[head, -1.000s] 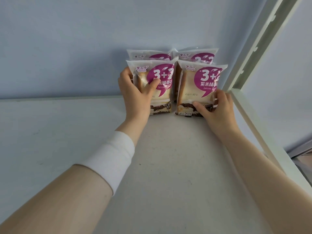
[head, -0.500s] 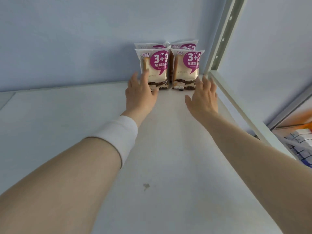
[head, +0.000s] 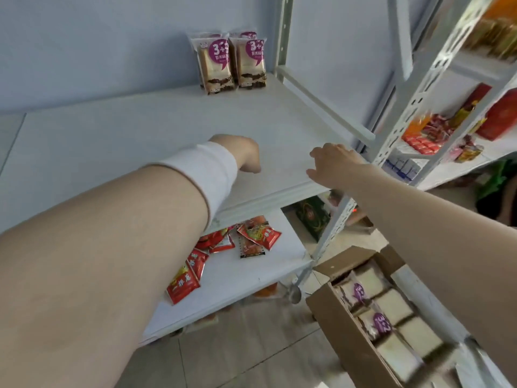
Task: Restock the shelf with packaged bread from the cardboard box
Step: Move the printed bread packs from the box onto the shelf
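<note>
Counting from the left: five or six red snack packets lie scattered on the lower shelf, partly behind the left forearm. Four bread packs stand on the upper shelf, two in front and two behind with only their tops showing. At least six spare packs lie flat in the open cardboard box at lower right, on the floor beside the shelf post.

The left hand hangs over the middle of the upper shelf with its fingers loosely bent downward, holding nothing. The right hand sits at the shelf's front right corner, fingers relaxed and slightly spread, empty; whether it touches the edge I cannot tell.

Both shelves are plain white boards on pale perforated metal posts. A pale blue wall runs behind them and wood-look flooring lies below. To the right, another rack carries red and orange goods.

The four bread packs stand upright, close together in the back right corner. Each has a clear wrapper over pale sliced bread, a dark band near the bottom and a purple speech-bubble label reading "3+2".
</note>
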Demonstrator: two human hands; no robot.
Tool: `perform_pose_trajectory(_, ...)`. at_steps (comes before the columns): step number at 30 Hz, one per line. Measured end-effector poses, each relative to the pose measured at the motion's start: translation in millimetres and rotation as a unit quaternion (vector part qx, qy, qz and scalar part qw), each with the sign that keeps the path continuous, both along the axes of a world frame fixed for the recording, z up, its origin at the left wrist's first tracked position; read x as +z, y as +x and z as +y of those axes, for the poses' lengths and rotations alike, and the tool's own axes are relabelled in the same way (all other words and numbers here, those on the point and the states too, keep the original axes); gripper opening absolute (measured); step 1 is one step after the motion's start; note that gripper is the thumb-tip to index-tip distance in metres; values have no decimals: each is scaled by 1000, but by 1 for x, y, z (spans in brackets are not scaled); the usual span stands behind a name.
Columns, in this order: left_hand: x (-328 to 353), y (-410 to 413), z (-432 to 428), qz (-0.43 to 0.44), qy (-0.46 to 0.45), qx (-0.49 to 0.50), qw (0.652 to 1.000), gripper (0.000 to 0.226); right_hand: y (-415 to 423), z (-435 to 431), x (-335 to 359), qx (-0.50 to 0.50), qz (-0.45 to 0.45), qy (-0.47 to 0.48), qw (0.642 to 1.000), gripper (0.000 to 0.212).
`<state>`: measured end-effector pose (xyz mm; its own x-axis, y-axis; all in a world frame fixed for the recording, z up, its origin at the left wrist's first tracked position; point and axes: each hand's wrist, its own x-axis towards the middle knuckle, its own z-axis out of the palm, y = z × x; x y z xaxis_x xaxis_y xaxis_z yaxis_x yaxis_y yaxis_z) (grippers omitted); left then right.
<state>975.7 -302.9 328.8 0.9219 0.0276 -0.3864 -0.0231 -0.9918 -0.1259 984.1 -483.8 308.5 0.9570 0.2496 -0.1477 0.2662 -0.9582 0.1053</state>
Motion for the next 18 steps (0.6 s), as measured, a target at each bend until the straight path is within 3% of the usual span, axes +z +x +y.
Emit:
perform_pose_trajectory(8,6,-71,-127,41,22,-100,994,55,-87,-120,6,-26,40,-12,999,45)
perform_pose_trajectory(18,-128,-153,-289,163,-9,-166,973,48,-199,-306,-91,-131,169,-40,976,42)
